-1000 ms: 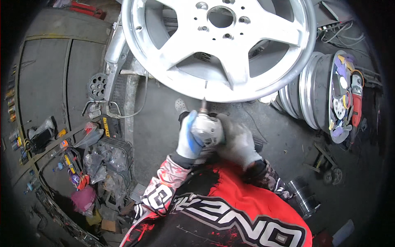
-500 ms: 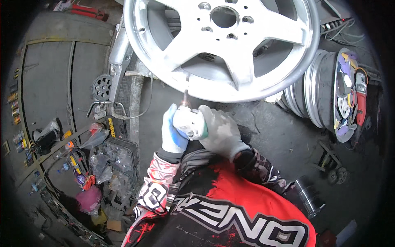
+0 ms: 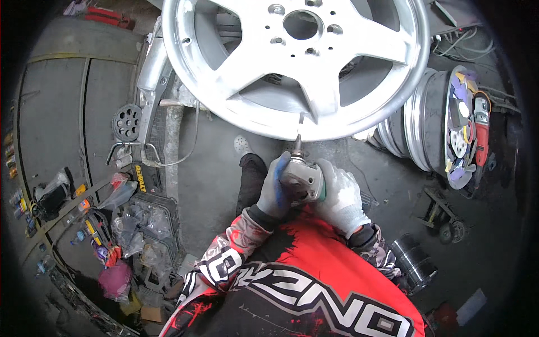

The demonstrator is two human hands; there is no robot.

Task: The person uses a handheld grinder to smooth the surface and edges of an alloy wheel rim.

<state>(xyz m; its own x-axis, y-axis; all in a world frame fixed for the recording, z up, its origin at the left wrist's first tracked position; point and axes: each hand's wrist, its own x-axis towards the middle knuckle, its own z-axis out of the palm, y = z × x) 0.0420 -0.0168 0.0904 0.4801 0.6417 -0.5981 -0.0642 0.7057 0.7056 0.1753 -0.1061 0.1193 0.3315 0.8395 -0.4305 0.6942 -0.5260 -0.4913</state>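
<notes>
A silver alloy wheel (image 3: 255,70) with broad spokes fills the top of the head view. Between my hands is a grinder (image 3: 304,181) with a silver head, and its thin bit points up at the wheel's near lip. The bit's tip seems to reach the lip; whether it touches, I cannot tell. My left hand (image 3: 275,188), in a grey-and-blue glove, closes round the left side of the grinder's head. My right hand (image 3: 341,197), in a pale grey glove, wraps its right side. The rest of the tool's body is hidden by hands and sleeve.
At right, another wheel (image 3: 416,121) lies sideways, with sanding discs and a red power tool (image 3: 481,130) on its face. A wheeled metal piece (image 3: 441,216) and a black drum (image 3: 414,261) sit lower right. Plastic bags and a black crate (image 3: 154,216) stand at left.
Both hands and the grinder have moved right along the wheel's near lip and slightly down toward my body. My left leg and shoe have come into sight. The whole view has shifted slightly.
</notes>
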